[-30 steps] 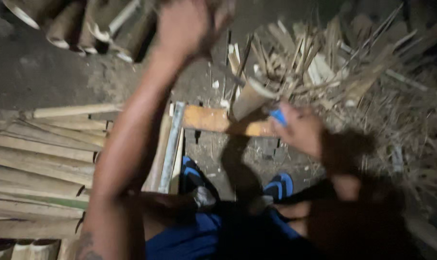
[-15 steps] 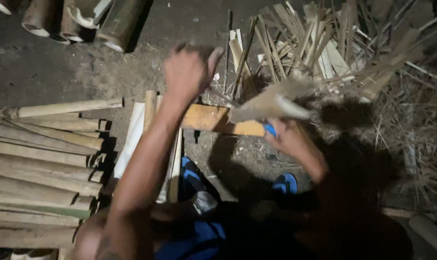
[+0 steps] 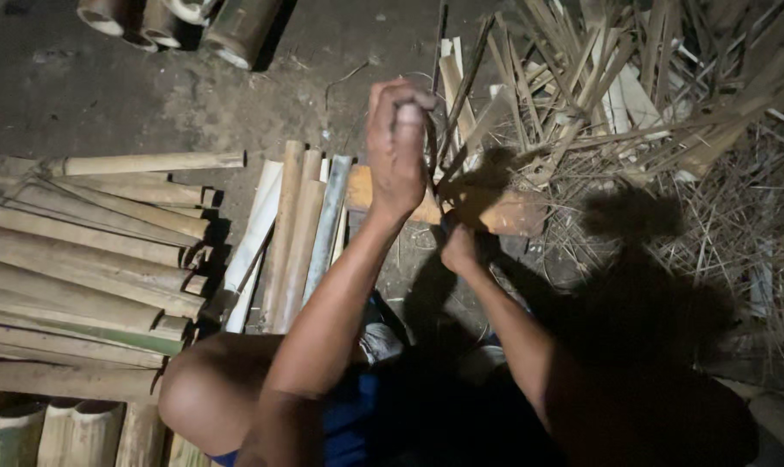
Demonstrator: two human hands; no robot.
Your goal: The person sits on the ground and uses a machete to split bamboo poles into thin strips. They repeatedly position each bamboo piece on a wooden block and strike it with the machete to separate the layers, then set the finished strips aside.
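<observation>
Bamboo strip in left hand

My left hand is raised in front of me, fingers curled into a closed fist, the back of the hand turned toward me and the knuckles uppermost. The wrist is straight, and my bare left forearm runs down and to the left from it toward the elbow, which sits low, close to my bent left knee. My right hand is lower and nearer my body, in shadow, just below and to the right of the left fist; its fingers look closed, though the dark keeps me from telling how tightly. The right forearm slants down and to the right toward my shoulder. The two hands do not touch.
</observation>
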